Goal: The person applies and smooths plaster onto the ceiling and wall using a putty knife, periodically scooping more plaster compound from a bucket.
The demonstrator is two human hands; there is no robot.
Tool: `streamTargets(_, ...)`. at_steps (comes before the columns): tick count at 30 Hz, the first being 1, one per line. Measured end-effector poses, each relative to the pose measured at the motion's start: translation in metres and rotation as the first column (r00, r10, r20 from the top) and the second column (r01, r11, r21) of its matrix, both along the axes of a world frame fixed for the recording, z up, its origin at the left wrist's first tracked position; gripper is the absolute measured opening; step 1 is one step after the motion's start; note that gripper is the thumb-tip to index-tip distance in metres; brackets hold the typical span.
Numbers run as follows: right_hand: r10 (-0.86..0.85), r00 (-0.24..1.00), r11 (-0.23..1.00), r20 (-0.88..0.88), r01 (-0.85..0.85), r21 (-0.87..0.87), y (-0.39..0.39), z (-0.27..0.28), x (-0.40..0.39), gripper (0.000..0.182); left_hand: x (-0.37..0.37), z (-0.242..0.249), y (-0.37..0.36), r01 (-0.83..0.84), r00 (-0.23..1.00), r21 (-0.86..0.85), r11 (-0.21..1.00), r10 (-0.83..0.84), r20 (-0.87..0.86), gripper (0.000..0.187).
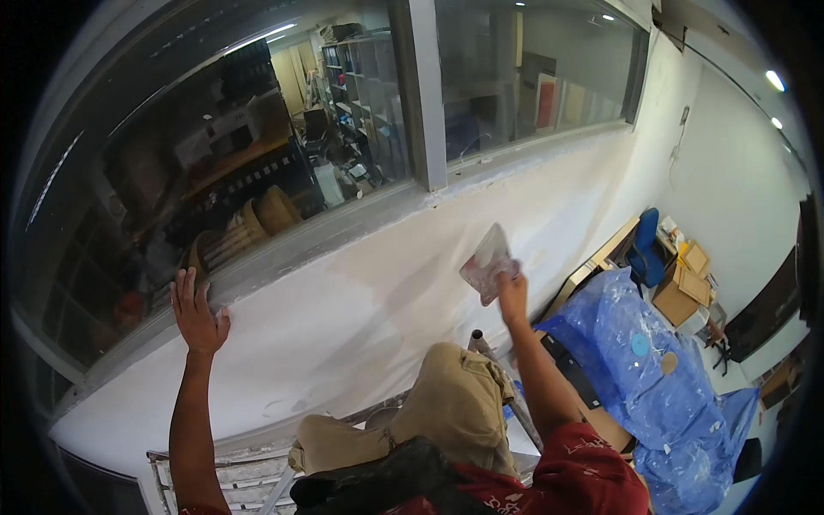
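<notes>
My right hand [511, 296] is closed around the grip of a flat plastering trowel [487, 257], its blade smeared with white and reddish patches. The blade stands close against the pale wall [378, 283] below the windows, where damp-looking darker patches show. Farther left, my left hand [197, 309] is spread open, palm toward the lower window frame [283, 251] and fingertips at the edge of the glass. It holds nothing. My knees in tan trousers [446, 386] are bent between my arms, near the wall.
A metal scaffold [249, 476] with a plaster-spattered platform is beneath me, and its tube end [477, 336] rises beside my knee. Blue plastic sheeting [635, 360] drapes things on the right. Beyond are a blue chair [645, 249] and cardboard boxes [682, 292].
</notes>
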State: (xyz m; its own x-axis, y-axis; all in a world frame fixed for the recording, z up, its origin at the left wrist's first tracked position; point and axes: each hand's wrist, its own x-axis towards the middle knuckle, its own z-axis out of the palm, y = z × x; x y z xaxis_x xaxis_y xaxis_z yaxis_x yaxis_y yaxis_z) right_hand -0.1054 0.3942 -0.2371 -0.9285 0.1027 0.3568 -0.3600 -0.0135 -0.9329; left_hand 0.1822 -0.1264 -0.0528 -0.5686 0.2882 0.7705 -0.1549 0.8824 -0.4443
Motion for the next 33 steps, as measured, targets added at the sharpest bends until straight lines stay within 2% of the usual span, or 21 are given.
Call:
streamTargets(1,0.100,0.986,0.960,0.135,-0.060,-0.272,0.012,0.014,-0.004,0.022,0.003,-0.001,0.000,0.007,1.000,-0.001,1.000,-0.007,0.001,0.049)
streamTargets(2,0.200,0.959,0.932,0.200,-0.122,-0.342,0.030,0.002,-0.025,0.020,0.006,-0.002,0.001,-0.014,1.000,0.027,1.000,0.013,0.020,0.049)
streamTargets(3,0.254,0.945,0.885,0.207,-0.140,-0.445,0.031,0.030,-0.019,0.019,0.007,-0.001,0.004,-0.035,0.999,0.056,0.998,0.033,0.041,0.049)
streamTargets(5,0.180,0.983,0.965,0.044,-0.168,-0.201,0.042,0.053,-0.021,0.023,0.007,-0.001,0.004,-0.046,0.998,0.070,0.997,0.043,0.045,0.050)
streamTargets(8,0.158,0.986,0.971,0.044,-0.163,0.173,0.053,0.111,-0.011,0.030,0.003,-0.002,0.002,-0.014,1.000,0.042,0.999,0.013,0.028,0.051)
streamTargets(9,0.112,0.991,0.940,-0.068,-0.084,0.331,0.056,0.125,-0.010,0.032,0.004,-0.002,0.001,-0.010,0.999,0.046,0.999,0.009,0.034,0.051)
streamTargets(11,0.082,0.950,0.801,-0.303,0.118,0.587,0.057,0.149,-0.013,0.038,0.004,-0.001,0.001,0.002,1.000,0.039,0.999,-0.004,0.031,0.051)
streamTargets(13,0.166,0.869,0.644,-0.466,0.263,0.718,0.056,0.172,-0.016,0.041,0.004,0.000,0.003,0.017,1.000,0.019,1.000,-0.018,0.014,0.051)
streamTargets(15,0.285,0.757,0.465,-0.588,0.427,0.775,0.051,0.190,-0.021,0.045,0.004,0.000,0.005,0.004,1.000,0.025,1.000,-0.005,0.014,0.051)
streamTargets(16,0.303,0.742,0.444,-0.598,0.445,0.777,0.048,0.196,-0.025,0.043,0.004,0.000,0.005,0.001,1.000,0.027,1.000,-0.001,0.014,0.051)
streamTargets(25,0.318,0.748,0.361,-0.583,0.473,0.804,0.018,0.222,-0.041,0.035,0.005,-0.005,0.001,-0.061,0.997,0.075,0.995,0.058,0.047,0.050)
streamTargets(33,0.413,0.767,0.301,-0.491,0.394,0.868,0.016,0.249,-0.057,0.039,0.005,-0.001,0.003,-0.009,1.000,0.054,0.998,0.007,0.026,0.049)
